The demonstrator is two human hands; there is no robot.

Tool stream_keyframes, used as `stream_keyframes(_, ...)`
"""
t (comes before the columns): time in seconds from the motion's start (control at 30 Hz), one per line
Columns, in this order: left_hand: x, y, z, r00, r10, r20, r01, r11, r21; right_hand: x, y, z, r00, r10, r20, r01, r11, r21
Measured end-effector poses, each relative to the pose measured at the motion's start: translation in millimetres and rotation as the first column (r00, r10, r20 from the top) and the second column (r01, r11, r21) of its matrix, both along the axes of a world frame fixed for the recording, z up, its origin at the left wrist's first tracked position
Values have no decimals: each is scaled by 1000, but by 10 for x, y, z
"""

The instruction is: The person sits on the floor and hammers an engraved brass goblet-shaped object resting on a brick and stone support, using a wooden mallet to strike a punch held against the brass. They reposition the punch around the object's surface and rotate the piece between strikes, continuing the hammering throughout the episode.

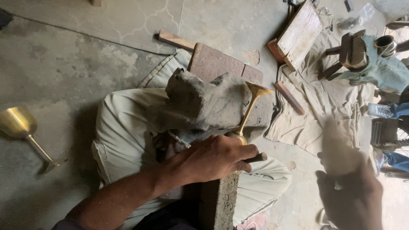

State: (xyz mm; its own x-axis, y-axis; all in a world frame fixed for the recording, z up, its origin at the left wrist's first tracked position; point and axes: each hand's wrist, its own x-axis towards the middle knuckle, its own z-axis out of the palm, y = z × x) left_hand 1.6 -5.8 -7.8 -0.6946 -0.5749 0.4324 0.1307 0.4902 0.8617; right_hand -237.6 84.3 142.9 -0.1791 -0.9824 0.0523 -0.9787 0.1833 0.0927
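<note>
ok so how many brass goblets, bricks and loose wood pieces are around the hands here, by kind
Brass goblets: 2, one gripped by the left hand against the grey cloth (goblet), one lying on the floor.
Reddish bricks: 1.
Wood pieces: 3, a board, a reddish strip, a strip behind the brick.
Total: 6.
The right hand is blurred.

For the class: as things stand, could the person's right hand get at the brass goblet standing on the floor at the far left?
Probably not without shifting. The right hand is at the lower right, blurred. The floor goblet stands at the opposite edge, beyond the left hand gripping another goblet against the grey cloth.
</note>
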Motion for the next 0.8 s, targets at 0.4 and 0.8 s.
stream_keyframes(0.4, -76, -7, -74, 997, -11, -78, 10, 1000, -10, 21, 11, 111, 991, -121, 47, 123, 992, -34)
stream_keyframes(0.8, -119, 15, -145, 991, 29, -129, -34, 999, -38, 41, -52, 224, 998, -64, 7, 64, 995, -79)
